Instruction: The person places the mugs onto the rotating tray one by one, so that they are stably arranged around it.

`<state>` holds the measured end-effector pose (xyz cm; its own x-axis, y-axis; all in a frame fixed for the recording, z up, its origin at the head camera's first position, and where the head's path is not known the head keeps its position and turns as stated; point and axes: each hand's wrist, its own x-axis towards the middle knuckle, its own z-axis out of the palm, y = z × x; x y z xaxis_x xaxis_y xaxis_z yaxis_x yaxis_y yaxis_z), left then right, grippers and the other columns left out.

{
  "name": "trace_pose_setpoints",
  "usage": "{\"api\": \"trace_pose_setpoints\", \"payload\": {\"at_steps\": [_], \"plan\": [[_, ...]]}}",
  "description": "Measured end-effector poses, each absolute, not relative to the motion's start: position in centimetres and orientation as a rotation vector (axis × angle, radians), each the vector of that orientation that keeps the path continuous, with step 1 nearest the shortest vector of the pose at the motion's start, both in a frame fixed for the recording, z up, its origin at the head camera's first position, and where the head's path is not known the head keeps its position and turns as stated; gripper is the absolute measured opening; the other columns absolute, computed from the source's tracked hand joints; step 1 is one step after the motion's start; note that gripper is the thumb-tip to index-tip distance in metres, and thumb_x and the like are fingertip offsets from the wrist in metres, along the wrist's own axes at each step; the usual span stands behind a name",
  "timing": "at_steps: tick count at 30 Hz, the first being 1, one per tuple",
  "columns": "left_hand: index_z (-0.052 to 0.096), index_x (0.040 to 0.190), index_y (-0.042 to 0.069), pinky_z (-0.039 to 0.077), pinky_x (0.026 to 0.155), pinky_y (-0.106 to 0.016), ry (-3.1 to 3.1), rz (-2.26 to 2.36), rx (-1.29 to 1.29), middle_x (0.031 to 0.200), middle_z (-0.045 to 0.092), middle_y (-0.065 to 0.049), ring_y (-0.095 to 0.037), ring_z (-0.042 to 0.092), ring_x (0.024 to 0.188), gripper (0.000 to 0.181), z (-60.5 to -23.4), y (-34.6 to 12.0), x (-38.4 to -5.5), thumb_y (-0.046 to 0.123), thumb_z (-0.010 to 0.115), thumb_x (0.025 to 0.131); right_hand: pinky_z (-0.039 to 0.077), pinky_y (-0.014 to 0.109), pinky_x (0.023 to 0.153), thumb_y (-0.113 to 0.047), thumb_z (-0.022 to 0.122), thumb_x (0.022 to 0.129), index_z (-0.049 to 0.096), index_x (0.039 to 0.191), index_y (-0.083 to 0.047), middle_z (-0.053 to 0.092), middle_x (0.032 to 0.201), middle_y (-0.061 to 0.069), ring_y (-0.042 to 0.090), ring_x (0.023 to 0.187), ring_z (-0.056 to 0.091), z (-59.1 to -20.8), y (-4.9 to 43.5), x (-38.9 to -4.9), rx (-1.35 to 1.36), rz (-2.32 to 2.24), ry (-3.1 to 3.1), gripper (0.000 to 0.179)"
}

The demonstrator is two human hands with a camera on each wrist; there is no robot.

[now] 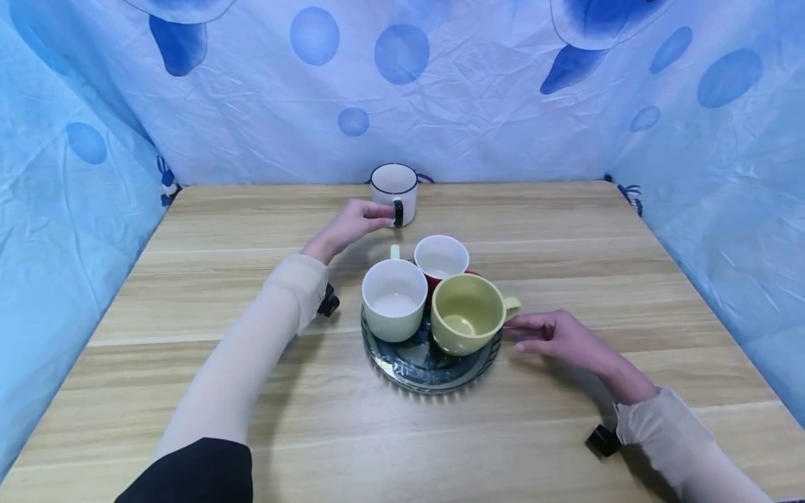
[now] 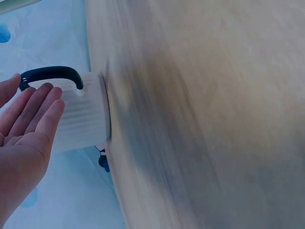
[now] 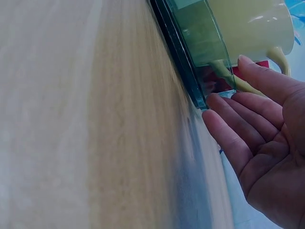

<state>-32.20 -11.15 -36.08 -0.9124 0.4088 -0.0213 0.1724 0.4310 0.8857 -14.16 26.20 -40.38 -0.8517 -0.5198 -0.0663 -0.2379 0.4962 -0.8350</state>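
A white enamel-style mug (image 1: 393, 192) with a dark rim and black handle (image 2: 52, 72) stands at the table's back edge. My left hand (image 1: 358, 219) is at that handle, fingers mostly straight and thumb tip beside it; a firm grip does not show. On a round dark green glass tray (image 1: 415, 381) stand a pale mint mug (image 1: 393, 328), a red cup (image 1: 441, 257) with a white inside, and a yellow-green mug (image 1: 465, 314). My right hand (image 1: 566, 339) lies by the tray's right edge below the yellow-green mug's handle, its fingers loosely extended; contact is unclear.
The wooden table (image 1: 251, 216) carries the mugs and tray. Blue patterned sheeting (image 1: 440, 119) closes in its back and sides. Dark cords (image 1: 631, 199) hang at the back corners.
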Motion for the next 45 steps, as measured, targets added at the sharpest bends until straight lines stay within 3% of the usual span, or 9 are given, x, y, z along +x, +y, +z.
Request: {"api": "trace_pose_setpoints", "payload": {"at_steps": [20,29,35,39,45], "plan": [[0.054,0.131,-0.007,0.047,0.108,-0.036,2.387,1.600,0.430,0.133,0.058,-0.024,-0.031,0.056,0.126,0.040,-37.0,-9.7,-32.9,0.006,0.061,0.094,0.050,0.009,0.089,-0.008,0.068,0.088,0.061,0.122,0.009,0.067,0.116,0.023,-0.007,0.105,0.063,-40.7,26.6,-14.4,-0.738,-1.298,2.363,0.039],[0.067,0.106,-0.007,0.055,0.092,-0.032,2.611,1.571,0.397,0.112,0.069,-0.023,-0.029,0.067,0.104,0.025,-37.1,-9.7,-32.2,0.011,0.069,0.089,0.050,0.009,0.089,-0.007,0.068,0.088,0.062,0.121,0.009,0.067,0.116,0.023,-0.006,0.105,0.063,-40.7,26.5,-14.5,-0.744,-1.287,2.374,0.038],[0.069,0.095,-0.003,0.052,0.079,-0.027,2.788,1.531,0.360,0.096,0.072,-0.020,-0.022,0.066,0.084,0.021,-37.1,-10.1,-31.6,0.014,0.074,0.085,0.050,0.010,0.090,-0.011,0.069,0.088,0.061,0.122,0.008,0.067,0.117,0.022,-0.004,0.105,0.064,-40.3,26.4,-14.8,-0.734,-1.282,2.359,0.040],[0.070,0.098,-0.002,0.053,0.081,-0.031,2.840,1.524,0.323,0.097,0.073,-0.019,-0.024,0.066,0.085,0.021,-37.1,-10.5,-31.3,0.015,0.073,0.086,0.051,0.010,0.090,-0.009,0.068,0.088,0.061,0.122,0.009,0.068,0.115,0.022,-0.004,0.104,0.065,-40.1,26.3,-14.9,-0.745,-1.282,2.378,0.039],[0.070,0.106,-0.002,0.055,0.093,-0.037,2.793,1.675,0.254,0.107,0.072,-0.020,-0.030,0.070,0.099,0.022,-37.6,-11.4,-31.5,0.012,0.070,0.089,0.051,0.012,0.090,-0.012,0.070,0.087,0.065,0.118,0.002,0.071,0.113,0.017,-0.004,0.101,0.066,-40.0,26.1,-15.1,-0.681,-1.236,2.488,0.035]]}}
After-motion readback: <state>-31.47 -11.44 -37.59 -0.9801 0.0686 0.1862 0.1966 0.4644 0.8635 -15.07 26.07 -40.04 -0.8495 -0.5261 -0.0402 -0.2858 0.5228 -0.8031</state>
